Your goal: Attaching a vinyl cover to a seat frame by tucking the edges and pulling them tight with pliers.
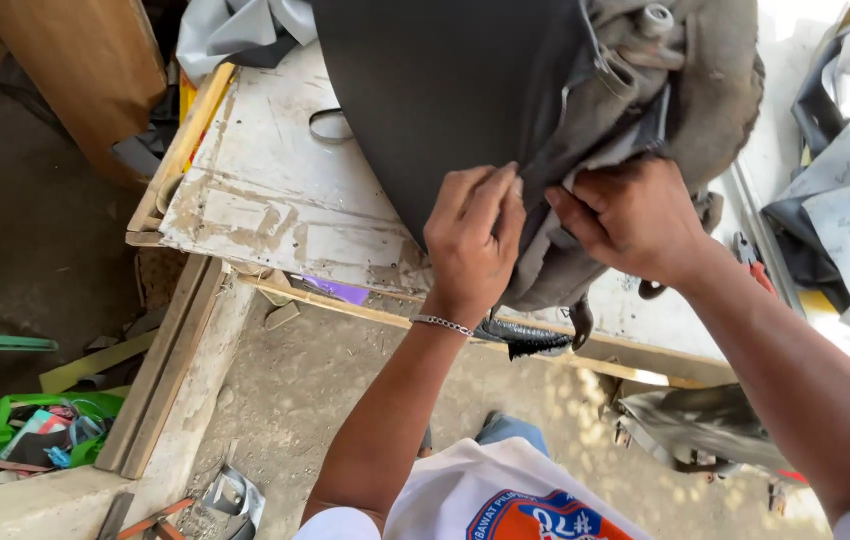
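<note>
A motorbike seat lies upside down on a worn white workbench. Black cover material is stretched over it, and its dirty grey underside faces up. My left hand pinches the edge of the black cover at the seat's near rim. My right hand grips the same edge just to the right, fingers pressing the cover and a pale lining against the base. A silver bracelet is on my left wrist.
A black brush lies at the bench's front edge below my hands. Red-handled pliers and folded black and grey sheets sit at the right. A green bag with scraps is on the floor at left, beside wooden planks.
</note>
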